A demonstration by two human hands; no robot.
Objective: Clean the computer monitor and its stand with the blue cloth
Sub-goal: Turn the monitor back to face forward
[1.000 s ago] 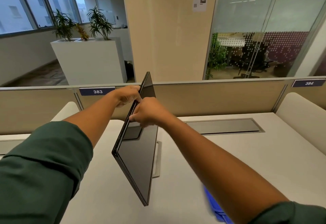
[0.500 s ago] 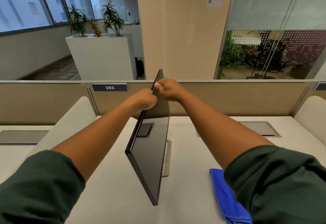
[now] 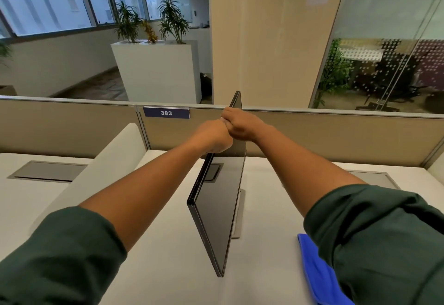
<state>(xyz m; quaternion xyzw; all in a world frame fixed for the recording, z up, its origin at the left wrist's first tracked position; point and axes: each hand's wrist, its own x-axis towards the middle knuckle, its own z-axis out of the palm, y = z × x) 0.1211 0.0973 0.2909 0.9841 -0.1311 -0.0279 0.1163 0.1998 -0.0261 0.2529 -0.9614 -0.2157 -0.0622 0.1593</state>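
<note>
In the head view, the monitor (image 3: 216,208) stands on the white counter (image 3: 156,268) turned edge-on toward the camera, so its dark screen faces to the right and only a thin black side shows. Its grey stand (image 3: 239,213) rests flat on the counter behind the lower part of the screen. Both arms reach forward in rolled green sleeves. The left hand (image 3: 212,137) has its fingers curled around the upper edge of the monitor from the left side. The right hand (image 3: 240,124) grips the same edge from the right side, a little higher, and the two hands touch each other. The top corner of the monitor rises above them, in front of the beige partition (image 3: 72,127) that carries a label with 383 (image 3: 166,113). The blue cloth (image 3: 317,271) lies on the counter at the lower right, apart from the monitor and partly hidden under the right sleeve (image 3: 374,244).
</note>
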